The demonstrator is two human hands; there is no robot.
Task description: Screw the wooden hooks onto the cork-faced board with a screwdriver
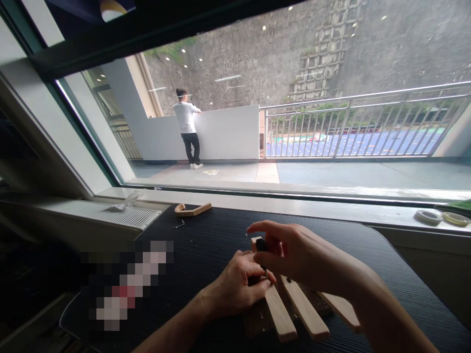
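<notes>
My right hand (285, 247) grips the black handle of a screwdriver (261, 244) between thumb and fingers, its index finger stretched out above. The screwdriver's thin shaft points down at a pale wooden slat (280, 314). My left hand (241, 279) is closed over that slat, with thumb and index finger close around the lower end of the shaft. Those fingers hide the tip and whatever it meets. Just right of it lies a second wooden slat (307, 311) with a dark round spot near its upper end. A third slat (342, 310) sits partly under my right forearm.
On the black table (206, 245), a curved wooden hook-shaped piece (193, 211) lies at the back, near small metal screws (179, 224). Tape rolls (429, 216) rest on the right sill. Crumpled clear plastic (127, 202) sits on the left vent. A person (187, 117) stands outside the window.
</notes>
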